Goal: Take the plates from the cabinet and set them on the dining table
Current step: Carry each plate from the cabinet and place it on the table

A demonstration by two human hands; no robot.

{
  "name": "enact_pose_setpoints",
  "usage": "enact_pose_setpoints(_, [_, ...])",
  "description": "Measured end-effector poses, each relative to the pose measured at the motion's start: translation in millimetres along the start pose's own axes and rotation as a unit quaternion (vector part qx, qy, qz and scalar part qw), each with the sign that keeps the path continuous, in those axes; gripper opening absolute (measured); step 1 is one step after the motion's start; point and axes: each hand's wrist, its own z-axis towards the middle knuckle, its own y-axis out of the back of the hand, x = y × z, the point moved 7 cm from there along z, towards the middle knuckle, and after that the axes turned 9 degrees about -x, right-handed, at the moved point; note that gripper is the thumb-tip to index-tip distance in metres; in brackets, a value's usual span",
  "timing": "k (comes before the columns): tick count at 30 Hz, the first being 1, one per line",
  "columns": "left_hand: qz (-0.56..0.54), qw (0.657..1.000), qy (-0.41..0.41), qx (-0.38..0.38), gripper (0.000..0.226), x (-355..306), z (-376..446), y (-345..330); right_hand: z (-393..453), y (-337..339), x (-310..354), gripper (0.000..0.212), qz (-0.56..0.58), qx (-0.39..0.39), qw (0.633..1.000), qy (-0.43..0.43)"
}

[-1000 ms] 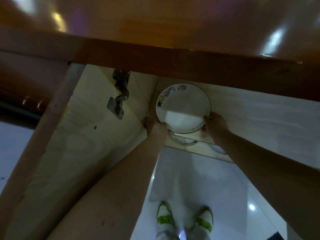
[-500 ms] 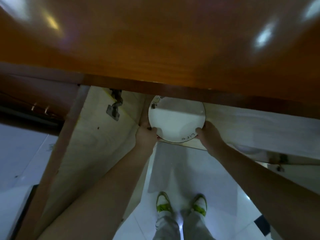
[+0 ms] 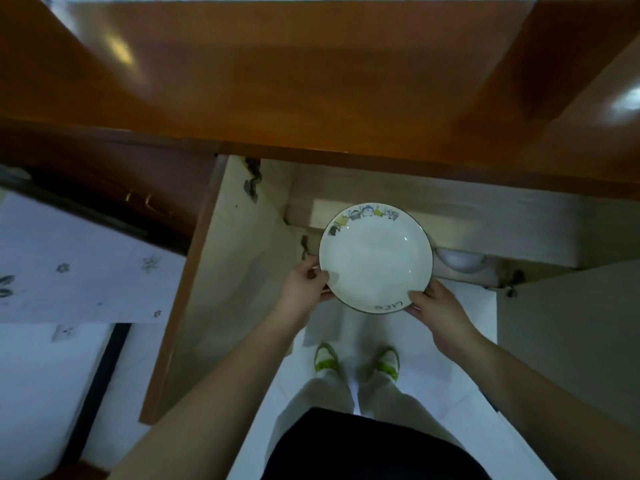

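A white plate [image 3: 375, 258] with small coloured figures along its far rim is held level in front of the open cabinet [image 3: 450, 216]. My left hand [image 3: 304, 284] grips its left edge, thumb on top of the rim. My right hand [image 3: 438, 310] grips the near right edge the same way. The plate is out past the cabinet shelf, above the floor. Another white dish [image 3: 459, 263] stays on the shelf to the right, partly hidden behind the plate.
The brown wooden counter top [image 3: 311, 81] overhangs the cabinet. The left cabinet door [image 3: 214, 271] stands open beside my left arm, and the right door [image 3: 571, 313] is open too. My feet in green-and-white shoes [image 3: 356, 362] stand on the white tiled floor.
The plate has come out of the cabinet toward me in both hands and now sits level. My head has risen, showing more of the counter and doors.
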Motion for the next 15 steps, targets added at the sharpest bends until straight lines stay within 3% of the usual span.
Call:
enact_pose_setpoints(5, [0.035, 0.999, -0.033, 0.017, 0.028, -20, -45, 9, -34, 40, 29, 0.016, 0.043, -0.064, 0.997, 0.019])
enact_pose_setpoints(11, [0.068, 0.994, -0.063, 0.060, 0.024, -35, -85, 15, -88, 61, 42, 0.015, -0.013, -0.044, 0.994, 0.094])
enact_pose_setpoints(15, [0.064, 0.991, -0.054, 0.105, 0.023, -27, -102, 13, -122, 73, 30, 0.017, -0.007, -0.082, 0.991, 0.106])
